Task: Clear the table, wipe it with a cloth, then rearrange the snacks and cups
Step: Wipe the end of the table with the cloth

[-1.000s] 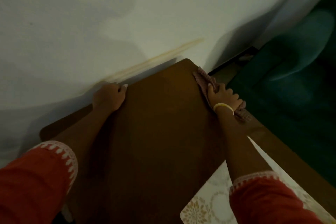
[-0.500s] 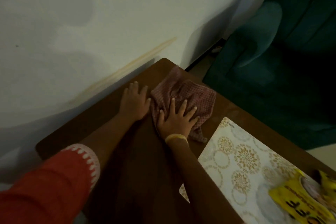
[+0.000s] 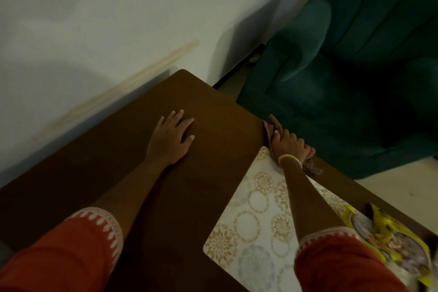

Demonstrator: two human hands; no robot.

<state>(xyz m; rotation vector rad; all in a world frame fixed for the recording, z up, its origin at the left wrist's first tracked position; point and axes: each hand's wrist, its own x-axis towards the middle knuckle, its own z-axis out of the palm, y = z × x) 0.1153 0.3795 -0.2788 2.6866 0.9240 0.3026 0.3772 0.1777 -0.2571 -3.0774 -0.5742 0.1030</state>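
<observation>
My left hand (image 3: 171, 137) lies flat on the dark brown wooden table (image 3: 99, 173), fingers straight and spread, holding nothing. My right hand (image 3: 290, 147) grips a bunched pink checked cloth (image 3: 272, 125) at the table's right edge, fingers curled over it; part of the cloth sticks out beyond the wrist (image 3: 311, 166). A yellow snack packet (image 3: 398, 242) lies at the lower right on the table. No cups are in view.
A white placemat with gold floral circles (image 3: 256, 225) covers the table's near right part. A dark green upholstered sofa (image 3: 350, 78) stands close beyond the right edge. A pale wall (image 3: 118, 19) runs along the table's far side.
My right hand has dragged the cloth from the table's far corner to the right edge and bunched it. My left hand stays flat on the wood. The view shifted, showing more placemat.
</observation>
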